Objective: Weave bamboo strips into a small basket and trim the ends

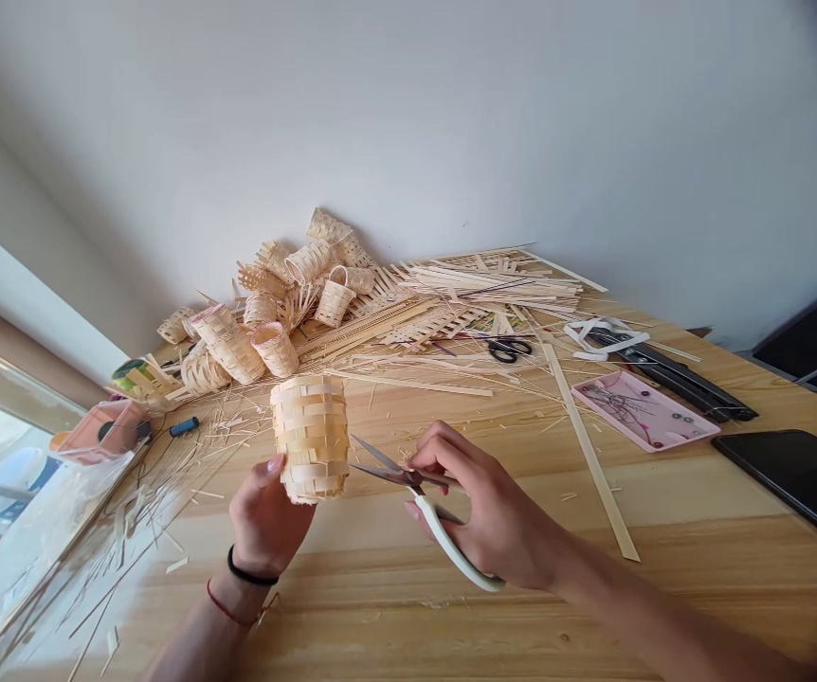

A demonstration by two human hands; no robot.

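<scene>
My left hand (270, 516) grips a small woven basket (310, 438) of pale wooden strips, held upright above the table. The thumb lies along its left side, and the other fingers are hidden behind and under it. In my right hand (483, 507) are scissors (412, 478) with white handles. Their blades are parted and point left, the tips close to the basket's right side; whether they touch it I cannot tell. Fingers of the right hand wrap round the handles.
Several woven baskets (234, 346) and loose strips (486, 284) are heaped against the wall. Black-handled scissors (510, 349), a pink tray (646, 409) of small parts, a black phone (799, 483) and a pink box (106, 431) lie around. Offcuts litter the wooden table (380, 606).
</scene>
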